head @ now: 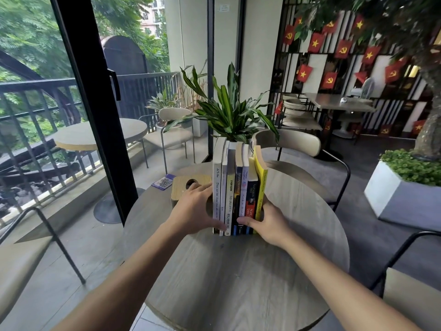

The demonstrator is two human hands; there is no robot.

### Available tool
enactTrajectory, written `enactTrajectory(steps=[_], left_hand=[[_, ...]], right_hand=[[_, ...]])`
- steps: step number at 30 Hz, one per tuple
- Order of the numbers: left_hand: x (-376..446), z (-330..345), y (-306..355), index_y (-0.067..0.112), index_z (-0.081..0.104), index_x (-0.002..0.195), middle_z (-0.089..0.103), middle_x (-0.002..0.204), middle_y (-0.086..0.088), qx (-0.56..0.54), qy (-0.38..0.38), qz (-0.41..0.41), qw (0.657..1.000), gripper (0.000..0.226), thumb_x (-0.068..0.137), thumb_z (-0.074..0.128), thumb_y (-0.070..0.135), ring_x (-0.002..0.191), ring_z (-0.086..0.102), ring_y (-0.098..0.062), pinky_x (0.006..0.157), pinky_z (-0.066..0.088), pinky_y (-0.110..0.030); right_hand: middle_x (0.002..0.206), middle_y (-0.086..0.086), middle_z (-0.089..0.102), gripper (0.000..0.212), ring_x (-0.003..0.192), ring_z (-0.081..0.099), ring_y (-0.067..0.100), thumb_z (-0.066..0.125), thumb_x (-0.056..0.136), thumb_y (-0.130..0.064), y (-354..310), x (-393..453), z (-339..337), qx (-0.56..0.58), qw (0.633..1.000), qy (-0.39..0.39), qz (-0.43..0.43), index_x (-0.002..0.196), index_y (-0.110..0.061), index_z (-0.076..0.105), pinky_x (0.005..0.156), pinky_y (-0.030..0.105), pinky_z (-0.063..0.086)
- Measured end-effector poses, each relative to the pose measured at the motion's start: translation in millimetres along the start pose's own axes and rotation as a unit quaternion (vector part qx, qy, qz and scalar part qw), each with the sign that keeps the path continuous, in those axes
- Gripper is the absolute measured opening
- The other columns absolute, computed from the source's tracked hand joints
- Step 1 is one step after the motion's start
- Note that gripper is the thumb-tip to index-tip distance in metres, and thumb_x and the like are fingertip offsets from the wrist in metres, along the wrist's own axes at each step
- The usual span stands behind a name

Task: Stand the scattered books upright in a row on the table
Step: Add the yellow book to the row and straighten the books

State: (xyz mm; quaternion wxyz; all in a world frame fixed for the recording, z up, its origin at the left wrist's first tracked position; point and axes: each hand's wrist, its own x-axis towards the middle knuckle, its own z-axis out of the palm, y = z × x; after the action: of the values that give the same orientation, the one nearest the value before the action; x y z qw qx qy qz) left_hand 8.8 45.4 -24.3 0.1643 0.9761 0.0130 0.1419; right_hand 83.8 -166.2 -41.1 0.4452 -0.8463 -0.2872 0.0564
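Observation:
Several books point(238, 187) stand upright in a tight row, spines toward me, on the round grey wooden table point(238, 271). White spines are at the left end and a yellow book point(260, 182) at the right end, its top bowing outward. My left hand point(193, 211) presses flat against the leftmost white book, thumb across the bottom of the spines. My right hand point(265, 225) clamps the yellow book's side, its thumb lying over the lower spines. Both hands squeeze the row from either side.
A wooden box with a round hole point(188, 187) sits just left of the books, beside a purple QR card point(163, 182). A potted plant point(229, 111) stands behind the row. Chairs ring the table: far side point(298, 144), left point(31, 235), right point(405, 295).

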Motion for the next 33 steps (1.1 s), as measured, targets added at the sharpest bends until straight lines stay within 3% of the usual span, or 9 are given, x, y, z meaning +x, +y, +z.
enactTrajectory(steps=[6, 10, 13, 15, 17, 20, 22, 24, 33], left_hand=[[-1, -1, 2, 0.027, 0.054, 0.138, 0.053, 0.142, 0.004, -0.018, 0.002, -0.003, 1.000, 0.084, 0.065, 0.085, 0.056, 0.128, 0.036, -0.022, 0.107, 0.039, -0.047], [-1, 0, 0, 0.030, 0.056, 0.136, 0.052, 0.141, 0.006, -0.029, 0.009, -0.002, 1.000, 0.082, 0.064, 0.086, 0.055, 0.120, 0.034, -0.017, 0.104, 0.039, -0.043], [0, 0, 0, 0.030, 0.051, 0.141, 0.044, 0.149, 0.004, -0.020, 0.014, -0.005, 1.000, 0.087, 0.065, 0.085, 0.055, 0.128, 0.030, -0.019, 0.107, 0.035, -0.044], [-1, 1, -1, 0.036, 0.046, 0.145, 0.032, 0.157, -0.002, -0.001, 0.011, -0.023, 1.000, 0.094, 0.063, 0.083, 0.061, 0.139, 0.020, -0.024, 0.113, 0.031, -0.053], [-4, 3, -3, 0.045, 0.034, 0.150, 0.020, 0.162, -0.008, 0.053, 0.003, -0.068, 0.996, 0.103, 0.060, 0.073, 0.077, 0.146, 0.009, -0.032, 0.117, 0.017, -0.057], [-9, 9, -5, 0.047, 0.024, 0.152, 0.032, 0.157, -0.013, 0.124, 0.015, -0.093, 0.988, 0.111, 0.057, 0.050, 0.096, 0.145, 0.015, -0.034, 0.119, 0.000, -0.054], [-8, 10, -7, 0.045, 0.030, 0.151, 0.052, 0.139, -0.008, 0.118, 0.020, -0.082, 0.989, 0.109, 0.057, 0.049, 0.096, 0.134, 0.031, -0.029, 0.119, 0.011, -0.050], [-9, 9, -10, 0.042, 0.033, 0.150, 0.058, 0.125, -0.002, 0.095, 0.028, -0.068, 0.993, 0.107, 0.058, 0.054, 0.094, 0.122, 0.039, -0.023, 0.113, 0.022, -0.043], [-8, 15, -11, 0.036, 0.033, 0.151, 0.063, 0.119, 0.004, 0.072, 0.051, -0.058, 0.994, 0.108, 0.060, 0.064, 0.086, 0.114, 0.044, -0.019, 0.106, 0.028, -0.037]], right_hand=[[0.137, -0.004, 0.058, 0.062, 0.127, 0.052, 0.015, 0.074, 0.083, -0.033, -1, -1, -5, -0.004, 1.000, -0.030, 0.006, 0.137, -0.026, 0.044, 0.105, 0.034, 0.042], [0.132, -0.008, 0.061, 0.061, 0.122, 0.056, 0.015, 0.075, 0.080, -0.043, 1, -2, -4, -0.011, 1.000, -0.025, 0.010, 0.132, -0.033, 0.046, 0.103, 0.037, 0.046], [0.131, -0.009, 0.061, 0.060, 0.119, 0.056, 0.014, 0.076, 0.079, -0.045, 1, -2, -5, -0.011, 1.000, -0.022, 0.013, 0.131, -0.034, 0.047, 0.102, 0.038, 0.047], [0.130, -0.010, 0.062, 0.063, 0.118, 0.057, 0.013, 0.076, 0.078, -0.045, 1, -3, -6, -0.013, 1.000, -0.021, 0.014, 0.131, -0.035, 0.046, 0.101, 0.037, 0.047], [0.130, -0.008, 0.062, 0.061, 0.118, 0.057, 0.012, 0.077, 0.079, -0.041, 1, -4, -8, -0.019, 0.999, -0.022, 0.017, 0.132, -0.031, 0.047, 0.100, 0.032, 0.046], [0.134, -0.005, 0.061, 0.060, 0.123, 0.056, 0.014, 0.075, 0.082, -0.038, 5, -7, -10, -0.029, 0.999, -0.027, 0.035, 0.134, -0.026, 0.048, 0.103, 0.034, 0.046], [0.136, -0.004, 0.060, 0.059, 0.126, 0.054, 0.016, 0.074, 0.083, -0.038, 9, -8, -11, -0.034, 0.999, -0.024, 0.035, 0.135, -0.027, 0.048, 0.106, 0.040, 0.044], [0.137, -0.005, 0.059, 0.058, 0.128, 0.053, 0.015, 0.073, 0.083, -0.038, 9, -8, -12, -0.036, 0.999, -0.018, 0.034, 0.135, -0.028, 0.048, 0.107, 0.044, 0.044], [0.137, 0.000, 0.059, 0.054, 0.128, 0.053, 0.018, 0.071, 0.087, -0.031, 7, -8, -11, -0.037, 0.999, -0.019, 0.035, 0.136, -0.022, 0.050, 0.107, 0.041, 0.044]])
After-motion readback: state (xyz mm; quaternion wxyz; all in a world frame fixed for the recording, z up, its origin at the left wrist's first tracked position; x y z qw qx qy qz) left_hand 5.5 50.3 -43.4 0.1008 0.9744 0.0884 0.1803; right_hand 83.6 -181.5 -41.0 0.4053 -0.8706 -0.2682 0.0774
